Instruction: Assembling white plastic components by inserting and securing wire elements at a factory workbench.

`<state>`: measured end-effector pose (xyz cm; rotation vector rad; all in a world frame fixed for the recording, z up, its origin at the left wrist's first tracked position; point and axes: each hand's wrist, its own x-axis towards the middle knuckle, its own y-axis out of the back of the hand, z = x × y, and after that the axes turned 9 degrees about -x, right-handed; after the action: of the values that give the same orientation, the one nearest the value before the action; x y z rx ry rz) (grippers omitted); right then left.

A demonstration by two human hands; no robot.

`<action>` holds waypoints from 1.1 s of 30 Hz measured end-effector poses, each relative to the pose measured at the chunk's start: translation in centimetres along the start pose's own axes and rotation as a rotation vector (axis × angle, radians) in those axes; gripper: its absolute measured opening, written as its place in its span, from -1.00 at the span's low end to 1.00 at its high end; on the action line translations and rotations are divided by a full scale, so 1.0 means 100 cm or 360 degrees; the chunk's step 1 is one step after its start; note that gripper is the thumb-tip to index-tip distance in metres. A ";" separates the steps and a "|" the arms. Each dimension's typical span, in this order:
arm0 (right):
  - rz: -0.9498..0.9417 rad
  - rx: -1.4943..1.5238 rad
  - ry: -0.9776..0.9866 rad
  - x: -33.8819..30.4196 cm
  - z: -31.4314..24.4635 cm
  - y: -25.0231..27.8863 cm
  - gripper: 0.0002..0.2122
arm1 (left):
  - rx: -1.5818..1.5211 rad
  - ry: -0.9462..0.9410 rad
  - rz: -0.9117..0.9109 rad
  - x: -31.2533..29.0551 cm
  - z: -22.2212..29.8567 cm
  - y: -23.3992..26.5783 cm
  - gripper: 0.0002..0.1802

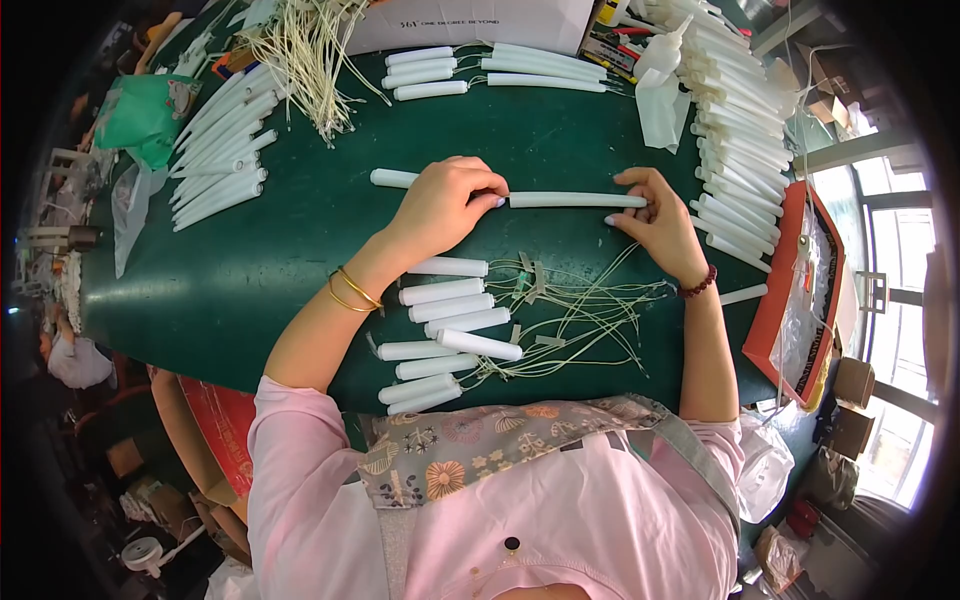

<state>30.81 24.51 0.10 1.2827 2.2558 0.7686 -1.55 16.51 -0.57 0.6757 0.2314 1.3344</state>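
Observation:
A long white tube (575,200) lies level above the green table, its right end pinched in the fingers of my right hand (662,228). My left hand (440,212) is closed around a shorter white tube (392,178), whose left end sticks out past the knuckles. Thumb and index finger of that hand meet at the long tube's left end; whether the two tubes are joined there is hidden. Nearer to me lie several short white tubes (455,291) with thin pale wires (590,300) trailing right. Across the table, paired short and long tubes (545,65) rest in rows, linked by wires.
Long white tubes (745,150) are stacked along the right side, beside a white squeeze bottle (660,55) and an orange box (775,320). More tubes (225,170) and a green bag (140,120) sit at the left. A wire bundle (310,60) lies before a white carton (480,25).

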 end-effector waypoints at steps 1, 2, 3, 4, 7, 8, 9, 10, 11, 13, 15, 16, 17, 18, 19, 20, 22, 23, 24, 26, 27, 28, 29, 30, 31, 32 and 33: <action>0.0043 0.0102 -0.0014 -0.001 0.002 -0.001 -0.74 | 0.0054 -0.0060 0.0024 0.001 0.000 -0.002 -0.89; 0.0045 0.0099 -0.0017 0.000 0.007 -0.003 -0.74 | 0.0050 -0.0062 0.0023 0.000 0.001 -0.002 -0.89; 0.0058 0.0080 0.0017 0.001 0.015 -0.005 -0.74 | -0.0091 0.0063 0.0041 -0.001 0.003 -0.001 -0.88; 0.0066 0.0064 0.0049 0.002 0.018 -0.006 -0.74 | -0.0232 0.0195 0.0056 -0.001 0.004 -0.001 -0.86; 0.0144 0.0087 0.0032 -0.001 0.014 -0.007 -0.77 | -0.0549 0.0361 0.0163 0.002 0.010 0.001 -0.82; 0.0142 0.0087 0.0036 -0.001 0.015 -0.007 -0.77 | -0.0547 0.0362 0.0168 0.001 0.010 0.003 -0.82; 0.0129 0.0024 0.0100 -0.002 0.016 -0.006 -0.77 | -0.0605 0.0273 0.0122 0.000 0.010 0.005 -0.77; 0.0121 -0.0040 0.0161 -0.002 0.017 -0.006 -0.77 | -0.0663 0.0180 0.0073 0.000 0.009 0.008 -0.72; 0.0123 -0.0041 0.0163 -0.003 0.018 -0.007 -0.77 | -0.0662 0.0178 0.0074 0.000 0.009 0.013 -0.72; 0.0138 0.0048 0.0156 -0.004 0.020 -0.010 -0.79 | 0.0002 -0.0126 0.0053 0.000 0.009 0.023 -0.77; 0.0125 0.0019 0.0177 -0.004 0.015 -0.009 -0.79 | 0.0149 -0.0101 0.0013 -0.001 0.000 0.026 -0.81; 0.0108 -0.0009 0.0205 -0.004 0.012 -0.007 -0.79 | 0.0300 -0.0072 -0.0021 -0.001 -0.003 0.026 -0.84; 0.0108 -0.0011 0.0208 -0.004 0.010 -0.006 -0.79 | 0.0278 -0.0141 0.0013 -0.001 -0.004 0.024 -0.86; 0.0111 -0.0071 0.0233 -0.004 0.007 -0.005 -0.78 | 0.0280 -0.0142 0.0015 -0.002 -0.005 0.023 -0.86; 0.0115 -0.0131 0.0257 -0.005 0.006 -0.005 -0.78 | 0.0322 -0.0210 0.0036 -0.002 -0.007 0.021 -0.87; 0.0116 -0.0133 0.0258 -0.005 0.006 -0.004 -0.78 | 0.0364 -0.0279 0.0057 -0.002 -0.008 0.020 -0.89; 0.0147 -0.0117 0.0279 -0.006 0.006 -0.003 -0.78 | 0.0269 -0.0210 0.0074 -0.001 -0.007 0.018 -0.90; 0.0150 -0.0118 0.0279 -0.006 0.007 -0.002 -0.78 | 0.0173 -0.0138 0.0089 -0.001 -0.006 0.017 -0.91; 0.0160 -0.0145 0.0315 -0.005 0.007 -0.001 -0.78 | 0.0173 -0.0141 0.0089 -0.001 -0.006 0.016 -0.91; 0.0171 -0.0174 0.0349 -0.006 0.007 -0.001 -0.78 | 0.0260 -0.0191 0.0065 -0.003 -0.007 0.015 -0.91; 0.0185 -0.0198 0.0355 -0.006 0.006 -0.002 -0.79 | 0.0259 -0.0194 0.0065 -0.003 -0.008 0.012 -0.91; 0.0197 -0.0221 0.0363 -0.006 0.004 -0.004 -0.79 | 0.0283 -0.0255 0.0109 -0.004 -0.009 0.008 -0.92; 0.0197 -0.0221 0.0365 -0.006 0.003 -0.005 -0.79 | 0.0307 -0.0315 0.0153 -0.004 -0.010 0.006 -0.92; 0.0210 -0.0247 0.0368 -0.006 0.002 -0.006 -0.79 | 0.0307 -0.0315 0.0154 -0.005 -0.010 0.005 -0.92; 0.0226 -0.0276 0.0369 -0.007 0.001 -0.005 -0.80 | 0.0319 -0.0363 0.0158 -0.004 -0.010 0.004 -0.93; 0.0228 -0.0280 0.0368 -0.006 0.003 -0.004 -0.80 | 0.0330 -0.0410 0.0163 -0.003 -0.009 0.003 -0.93; 0.0269 -0.0211 0.0353 -0.005 0.007 -0.004 -0.80 | 0.0327 -0.0413 0.0163 -0.002 -0.007 0.004 -0.93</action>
<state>31.23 24.09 -0.65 1.3964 2.2389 1.1532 -2.31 16.55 -0.96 1.0375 0.1257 1.3154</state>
